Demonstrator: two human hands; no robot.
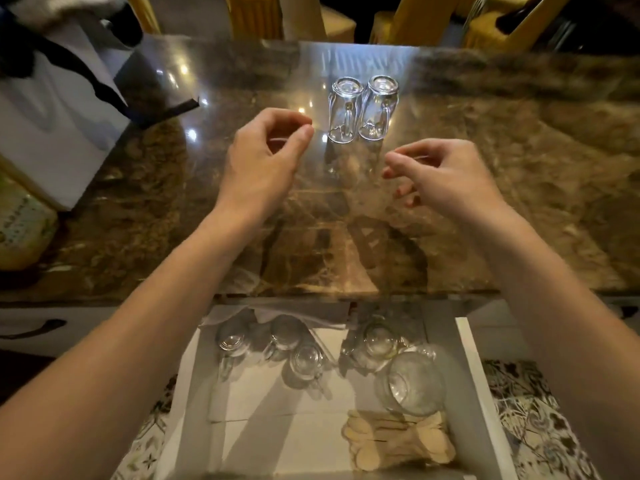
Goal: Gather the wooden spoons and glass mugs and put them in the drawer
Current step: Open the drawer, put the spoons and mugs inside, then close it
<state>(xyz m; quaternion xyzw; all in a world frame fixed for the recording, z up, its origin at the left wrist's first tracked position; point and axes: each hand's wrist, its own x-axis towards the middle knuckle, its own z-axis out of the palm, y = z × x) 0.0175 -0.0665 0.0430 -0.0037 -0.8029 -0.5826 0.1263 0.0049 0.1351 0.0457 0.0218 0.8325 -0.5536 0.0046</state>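
Note:
Two glass mugs stand upside down side by side on the brown marble counter [519, 168], the left mug [344, 110] touching the right mug [378, 107]. My left hand [263, 164] hovers just left of them, fingers curled and apart, holding nothing. My right hand [446, 174] hovers below and right of them, also loosely curled and holding nothing. Below the counter edge the white drawer [474, 375] stands pulled out. Inside it lie several glass mugs [414, 382] and a pile of wooden spoons [398, 441] at the front right.
A white paper bag with dark straps [59, 109] stands on the counter's left, with a yellow bottle [20, 230] in front of it. Yellow chairs [256, 15] line the far side. Patterned floor tiles [533, 417] show beside the drawer.

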